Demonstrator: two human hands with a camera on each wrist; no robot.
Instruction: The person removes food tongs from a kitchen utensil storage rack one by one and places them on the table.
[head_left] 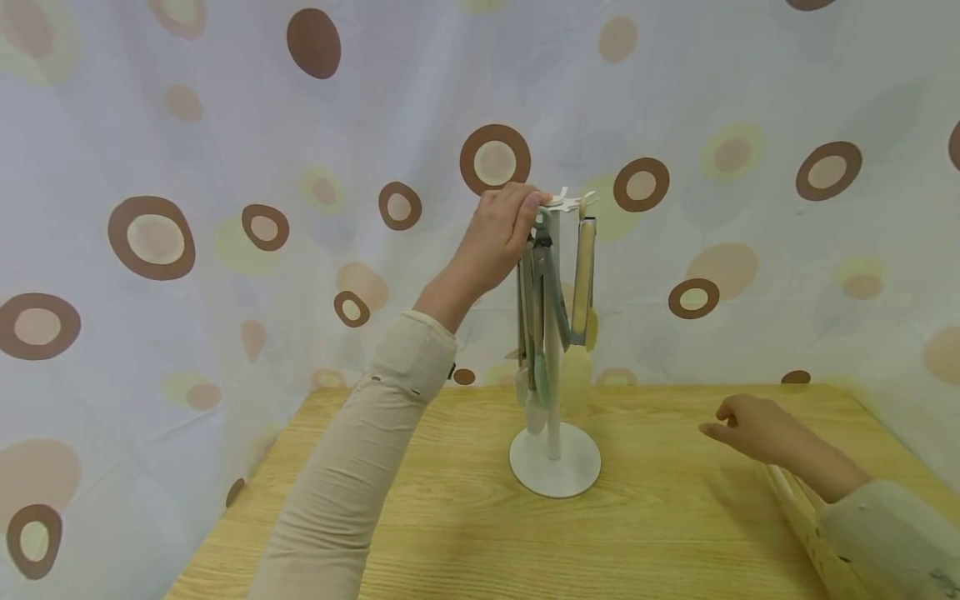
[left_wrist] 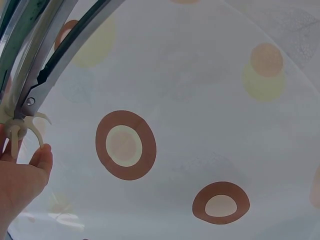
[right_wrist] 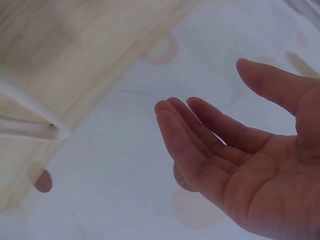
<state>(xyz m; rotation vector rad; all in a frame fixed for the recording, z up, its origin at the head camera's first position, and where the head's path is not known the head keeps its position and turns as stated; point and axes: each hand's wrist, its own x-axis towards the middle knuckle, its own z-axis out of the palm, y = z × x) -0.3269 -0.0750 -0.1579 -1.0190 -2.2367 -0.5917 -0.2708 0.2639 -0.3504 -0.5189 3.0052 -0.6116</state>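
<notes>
A white utensil stand [head_left: 566, 479] with a round base and a slim post stands upright on the table. My left hand [head_left: 498, 229] grips the hooked top of the stand from the left. In the left wrist view, its fingertips [left_wrist: 45, 152] touch one of the curved hooks [left_wrist: 36, 132]. Metal tongs [head_left: 557, 292] with dark green edging hang right below that hand. Several other utensils hang around the post, among them one with a pale yellow head [head_left: 576, 379]. My right hand [head_left: 768, 433] hovers over the table's right side, fingers loosely bent, holding nothing, as its palm [right_wrist: 265, 185] shows.
A pale basket [head_left: 806, 529] sits at the right, under my right forearm, and its rim [right_wrist: 57, 132] shows in the right wrist view. The wooden table [head_left: 450, 517] ends against a white curtain [head_left: 420, 83] patterned with brown and yellow ovals.
</notes>
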